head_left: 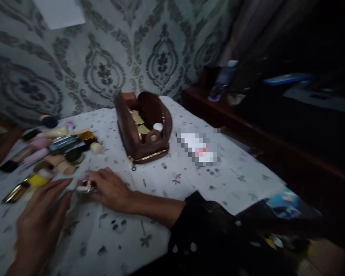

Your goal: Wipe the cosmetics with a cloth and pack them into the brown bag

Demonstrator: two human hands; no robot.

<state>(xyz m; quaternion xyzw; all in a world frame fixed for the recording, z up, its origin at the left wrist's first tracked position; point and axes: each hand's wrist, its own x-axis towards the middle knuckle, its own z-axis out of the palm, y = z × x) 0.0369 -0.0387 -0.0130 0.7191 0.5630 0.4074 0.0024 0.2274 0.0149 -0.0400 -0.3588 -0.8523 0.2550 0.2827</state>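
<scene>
My right hand (110, 189) is closed around a small shiny pinkish-silver item (86, 184) just above the patterned tablecloth. Its exact kind is blurred. My left hand (41, 218) is close by on the left, with the thumb and fingers apart and nothing visible between them. Beyond the left hand lie a yellow item (39, 178) and a gold tube (16, 191). Behind my right hand stands a brown cosmetic bag (145, 151), its zip undone. Inside the bag I see a white round cap (158, 127) and yellowish things (140, 124).
A heap of cosmetics, with a pink sponge (38, 143) and a bluish tube (64, 143), covers the table's left side. Right of the bag lies a pixelated white object (197, 147). A plastic bottle (222, 81) stands on a dark red ledge (202, 101). Patterned wallpaper (103, 73) rises behind.
</scene>
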